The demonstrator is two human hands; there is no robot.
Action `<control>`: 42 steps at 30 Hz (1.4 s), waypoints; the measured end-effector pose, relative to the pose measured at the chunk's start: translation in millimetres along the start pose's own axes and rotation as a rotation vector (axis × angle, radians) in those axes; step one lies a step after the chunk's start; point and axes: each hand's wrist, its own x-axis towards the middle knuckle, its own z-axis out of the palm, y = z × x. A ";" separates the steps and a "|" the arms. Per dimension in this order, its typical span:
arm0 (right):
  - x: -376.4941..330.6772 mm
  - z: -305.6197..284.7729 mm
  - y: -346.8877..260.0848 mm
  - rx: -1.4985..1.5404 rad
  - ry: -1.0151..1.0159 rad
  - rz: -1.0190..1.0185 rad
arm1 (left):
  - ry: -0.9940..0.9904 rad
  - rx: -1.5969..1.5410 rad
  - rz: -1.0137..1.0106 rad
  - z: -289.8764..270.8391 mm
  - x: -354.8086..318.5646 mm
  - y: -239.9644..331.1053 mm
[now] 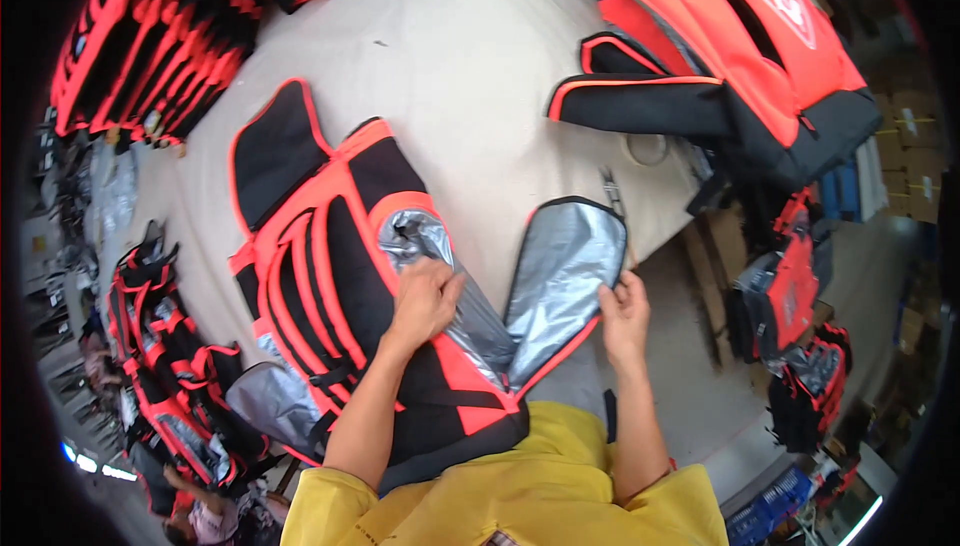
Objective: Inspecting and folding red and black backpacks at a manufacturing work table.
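An orange and black backpack (330, 276) lies open on the beige table (470, 66) in front of me. Its compartment shows a silver foil lining (425, 238). My left hand (425, 301) rests on the rim of that opening, fingers curled on the silver lining. The bag's flap (565, 276), silver inside with an orange edge, is folded out to the right. My right hand (625, 316) pinches the flap's lower right edge. Both forearms come out of yellow sleeves at the bottom.
Another orange and black backpack (740, 46) lies at the table's far right. A stack of the same bags (160, 36) sits at the far left. More bags pile on the floor at left (170, 366) and right (800, 326). Small snips (610, 188) lie near the flap.
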 end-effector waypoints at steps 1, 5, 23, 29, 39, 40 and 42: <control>-1.3 -0.8 -0.4 0.033 0.001 -0.047 | -0.017 -0.315 -0.027 -9.0 -7.8 -3.2; -6.0 -1.2 -13.5 0.068 -0.080 -0.075 | 0.084 -1.515 -0.420 -12.2 -69.3 -16.5; -17.1 -21.2 -0.7 0.160 -0.037 0.058 | 0.257 -1.375 -0.506 -10.6 -93.6 -21.1; -18.9 -31.8 3.6 0.255 -0.062 0.112 | 0.196 -1.014 -0.426 1.8 -71.1 -22.5; -18.3 -28.3 -7.3 0.205 -0.086 0.068 | -0.005 -0.314 0.124 10.9 -94.9 133.2; -21.9 -26.4 -7.5 0.211 -0.103 0.070 | -0.101 -0.238 0.164 21.1 -102.5 136.5; -21.2 -24.6 -7.0 0.225 -0.105 0.077 | -0.134 -0.176 0.192 32.4 -114.7 140.2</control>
